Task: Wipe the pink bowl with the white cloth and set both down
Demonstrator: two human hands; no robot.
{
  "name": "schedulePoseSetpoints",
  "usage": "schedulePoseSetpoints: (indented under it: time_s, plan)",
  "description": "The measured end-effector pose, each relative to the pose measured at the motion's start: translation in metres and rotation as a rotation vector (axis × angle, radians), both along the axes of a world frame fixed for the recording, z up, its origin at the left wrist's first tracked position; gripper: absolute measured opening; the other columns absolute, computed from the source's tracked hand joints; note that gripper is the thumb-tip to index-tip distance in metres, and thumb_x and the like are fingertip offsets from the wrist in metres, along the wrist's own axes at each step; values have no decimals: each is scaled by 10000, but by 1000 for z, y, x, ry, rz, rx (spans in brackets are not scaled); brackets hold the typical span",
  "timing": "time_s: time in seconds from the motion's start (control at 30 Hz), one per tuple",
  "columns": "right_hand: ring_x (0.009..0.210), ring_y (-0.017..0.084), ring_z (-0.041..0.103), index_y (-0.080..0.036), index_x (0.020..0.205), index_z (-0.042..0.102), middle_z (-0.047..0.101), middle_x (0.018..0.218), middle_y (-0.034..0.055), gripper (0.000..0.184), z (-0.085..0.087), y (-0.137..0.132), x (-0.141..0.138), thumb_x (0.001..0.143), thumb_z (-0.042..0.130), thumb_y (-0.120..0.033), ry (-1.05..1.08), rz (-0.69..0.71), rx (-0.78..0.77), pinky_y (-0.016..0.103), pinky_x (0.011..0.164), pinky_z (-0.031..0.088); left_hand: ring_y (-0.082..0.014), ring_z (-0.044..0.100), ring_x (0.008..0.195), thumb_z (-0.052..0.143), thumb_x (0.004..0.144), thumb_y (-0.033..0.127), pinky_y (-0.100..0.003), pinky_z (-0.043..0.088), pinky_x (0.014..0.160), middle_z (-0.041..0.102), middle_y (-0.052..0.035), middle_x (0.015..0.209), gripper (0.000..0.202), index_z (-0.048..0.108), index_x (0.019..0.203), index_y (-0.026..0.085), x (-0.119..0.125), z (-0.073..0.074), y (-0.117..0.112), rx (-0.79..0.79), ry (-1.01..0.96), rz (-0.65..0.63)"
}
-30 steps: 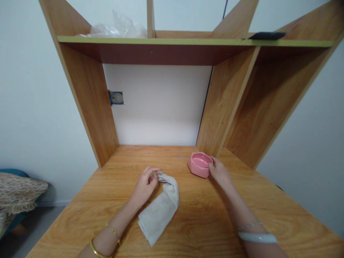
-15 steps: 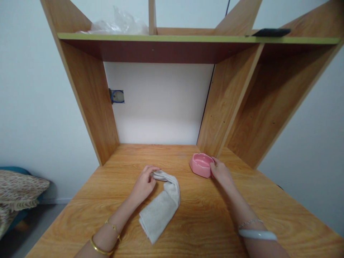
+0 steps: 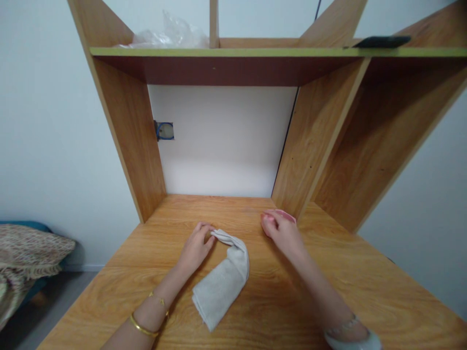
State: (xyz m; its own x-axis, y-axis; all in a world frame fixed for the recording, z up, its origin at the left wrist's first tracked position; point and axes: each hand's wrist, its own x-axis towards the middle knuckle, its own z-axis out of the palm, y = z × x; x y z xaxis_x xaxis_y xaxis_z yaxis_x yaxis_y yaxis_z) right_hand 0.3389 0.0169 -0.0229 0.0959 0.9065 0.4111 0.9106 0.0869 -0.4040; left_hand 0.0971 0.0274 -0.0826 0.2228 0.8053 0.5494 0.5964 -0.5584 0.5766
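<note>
Head view: a folded grey cloth (image 3: 223, 282) lies on the wooden tabletop (image 3: 292, 301), its long axis running from the near edge up and away to the right, then bending left at the far end. The left hand (image 3: 195, 248) pinches that bent far end between its fingertips. The right hand (image 3: 282, 233) grips a pink dish (image 3: 286, 214) (mostly hidden behind the fingers) just beside the upright side panel (image 3: 310, 146). A clear plastic bag (image 3: 171, 35) sits on the upper shelf (image 3: 255, 51).
</note>
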Motion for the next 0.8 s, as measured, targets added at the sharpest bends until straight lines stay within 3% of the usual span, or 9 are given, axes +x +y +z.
schedulePoseSetpoints:
  time_s: [0.1, 0.2, 0.33, 0.43, 0.5, 0.6, 0.8]
  plan:
    - [854, 208, 546, -191, 1033, 586, 613, 895, 76, 382, -6, -10, -38, 769, 475, -444, -58, 323, 44, 299, 737, 397, -165, 486, 984, 471, 789, 161, -308, 386, 865, 479, -48, 1045, 158, 551, 916, 211, 5, 10, -9, 69, -4, -27]
    - [898, 218, 514, -214, 1002, 583, 603, 920, 57, 330, -12, -15, -59, 704, 576, -357, -98, 415, 49, 312, 775, 370, -166, 476, 1006, 464, 807, 184, -305, 394, 852, 423, -48, 1130, 191, 539, 975, 237, 12, 19, -18, 107, 18, -52]
    - [760, 186, 547, -184, 866, 569, 619, 792, 42, 158, -16, -7, -50, 742, 488, -238, 76, 265, -40, 273, 663, 387, -155, 514, 865, 488, 794, 209, -299, 433, 756, 438, -69, 1090, 294, 438, 1084, 207, 18, 20, -25, 111, -61, -9]
    - [777, 186, 562, -163, 906, 523, 618, 845, 61, 214, -18, 5, -30, 709, 489, -241, 253, 140, -102, 270, 664, 400, -138, 518, 733, 439, 806, 181, -271, 430, 684, 528, -35, 891, 177, 475, 979, 187, 20, 21, -29, 2, -1, -119]
    - [799, 186, 565, -161, 885, 505, 612, 871, 66, 215, -19, 11, -17, 678, 491, -216, 315, 106, -130, 269, 683, 406, -154, 515, 796, 415, 800, 144, -281, 405, 746, 560, -26, 836, 163, 519, 914, 193, 23, 24, -34, -37, 118, -271]
    - [692, 169, 570, -176, 772, 490, 606, 749, 35, 126, -18, 15, -2, 647, 477, -181, 332, 93, -175, 251, 606, 415, -167, 498, 897, 411, 781, 119, -303, 359, 836, 589, -31, 918, 239, 555, 947, 214, 29, 29, -42, -44, 226, -428]
    - [544, 141, 521, -192, 647, 476, 544, 559, -16, 51, -11, 14, 14, 602, 483, -170, 349, 117, -202, 231, 498, 384, -191, 471, 1006, 453, 766, 158, -343, 313, 899, 570, -37, 1063, 325, 536, 1070, 238, 34, 22, -45, -124, 297, -428]
